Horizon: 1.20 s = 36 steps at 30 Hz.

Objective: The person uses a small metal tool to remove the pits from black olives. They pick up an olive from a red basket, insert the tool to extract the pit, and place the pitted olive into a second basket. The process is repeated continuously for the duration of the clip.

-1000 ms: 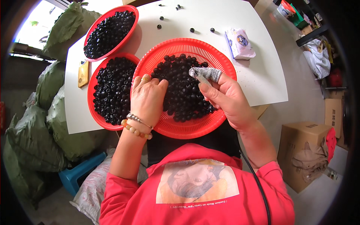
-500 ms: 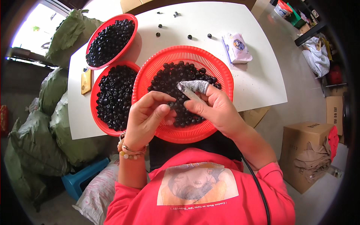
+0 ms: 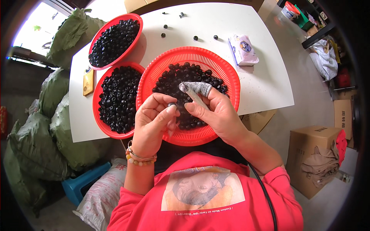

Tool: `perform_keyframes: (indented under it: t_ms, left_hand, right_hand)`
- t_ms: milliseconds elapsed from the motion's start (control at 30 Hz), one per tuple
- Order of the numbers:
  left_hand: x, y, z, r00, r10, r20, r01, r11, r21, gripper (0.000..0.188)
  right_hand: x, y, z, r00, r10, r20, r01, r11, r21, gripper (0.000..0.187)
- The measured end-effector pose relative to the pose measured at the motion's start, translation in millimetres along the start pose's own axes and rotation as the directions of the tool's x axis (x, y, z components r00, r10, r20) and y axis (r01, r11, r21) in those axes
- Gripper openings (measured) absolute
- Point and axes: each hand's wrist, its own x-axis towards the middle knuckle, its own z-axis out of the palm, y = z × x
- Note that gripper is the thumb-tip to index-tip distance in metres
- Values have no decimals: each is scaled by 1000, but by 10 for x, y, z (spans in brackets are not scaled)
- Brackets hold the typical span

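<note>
Over the red slotted basket (image 3: pixel 154 65), my left hand (image 3: pixel 152 117) pinches one small round black plastic part (image 3: pixel 172 104) between thumb and fingertips. My right hand (image 3: pixel 220 113) grips a slim, pale-handled tool (image 3: pixel 197 99) that looks like a small knife. A grey knitted cover (image 3: pixel 201 88) wraps its index finger. The tool's tip points up and left, a little apart from the black part in my left hand. Beneath both hands lies a heap of similar black parts (image 3: pixel 185 75), many of them hollow, partly hidden by my fingers.
Two red basins (image 3: pixel 138 29) (image 3: pixel 101 123) full of black parts stand at the left of the white table (image 3: pixel 269 84). A yellow phone-shaped object (image 3: pixel 88 82) and a tissue pack (image 3: pixel 243 50) lie there too. Green sacks (image 3: pixel 36 144), a blue stool (image 3: pixel 84 183) and a carton (image 3: pixel 312 154) flank me.
My left hand has rolled the black part, so its ring-shaped opening no longer shows, and its wrist has shifted slightly right. The tool in my right hand has moved slightly left.
</note>
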Motion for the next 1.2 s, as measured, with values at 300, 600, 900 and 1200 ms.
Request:
perform_keyframes:
  t_ms: [300,600,900,1200]
  left_hand:
    - [-4,-67,53,996,36,79,-15,968,-249,19]
    - [-4,-101,-6,993,112,41,-103,978,-181,22]
    - [-55,-160,-77,994,113,10,-111,984,-139,19]
    - [-43,-174,-94,992,126,-7,-125,980,-153,14]
  right_hand:
    - [7,-2,-1,1000,6,-13,-6,1000,11,28]
    - [-56,-140,-42,974,92,208,-115,988,99,27]
    - [-74,-94,-50,975,41,220,-25,997,-78,29]
    - [-78,-83,-23,979,22,205,-6,997,-80,28]
